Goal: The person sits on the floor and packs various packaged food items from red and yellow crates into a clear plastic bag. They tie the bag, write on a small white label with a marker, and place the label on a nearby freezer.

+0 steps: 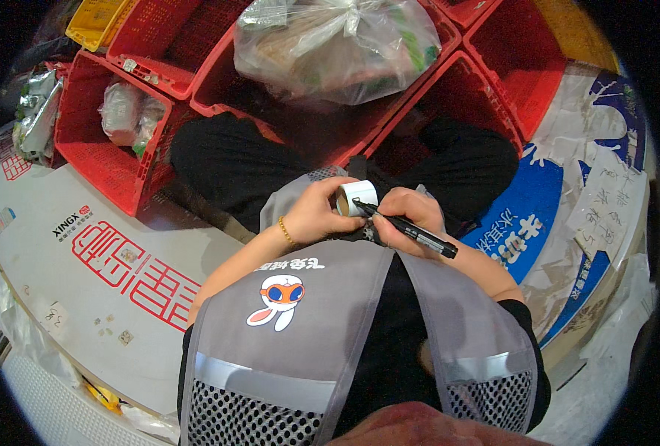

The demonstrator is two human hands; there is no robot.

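Note:
My left hand (320, 213) is closed around a small roll of white labels (366, 192) with a brown cardboard core facing left. In my right hand (413, 214) is a black marker pen (419, 234). Its tip meets the white face of the roll, where a short dark stroke shows. Both hands are close together before my chest, above my lap. A thin gold-coloured bracelet (286, 231) circles my left wrist. The fingers of my right hand partly cover the pen's middle.
Red plastic crates (193, 89) stand around my crossed legs. A knotted clear plastic bag (335, 53) of goods rests on the middle one. Wrapped packages (122, 114) sit in the left crate. Yellow crates (93, 25) stand behind. Printed freezer lids or boards (101, 312) flank me.

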